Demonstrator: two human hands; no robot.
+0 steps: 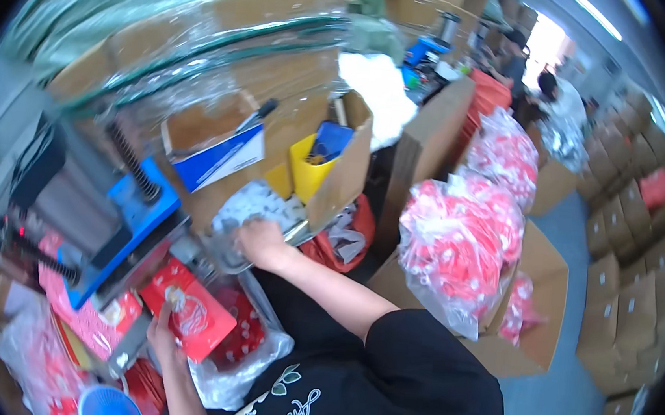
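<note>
My left hand (pixel 163 340) is closed on the lower edge of a flat red packet (pixel 190 310) with a pale printed design. The packet is tilted, beside a blue and grey press machine (pixel 138 214). My right hand (pixel 260 242) reaches forward to a grey-and-white patterned bundle (pixel 257 206) on the cardboard-lined bench; its fingers are blurred, and I cannot see whether they hold anything. Below the packet, a clear plastic bag (pixel 265 344) holds more red printed pieces. Pink and red pieces (pixel 79 300) lie under the press.
A blue-and-white carton (pixel 222 158) and a yellow holder (pixel 310 170) stand on the bench. At right, bagged red goods (pixel 459 246) fill an open cardboard box (pixel 540 320). Stacked cartons (pixel 630 289) line the far right. A blue round basket (pixel 111 407) sits low left. Two people work at the back.
</note>
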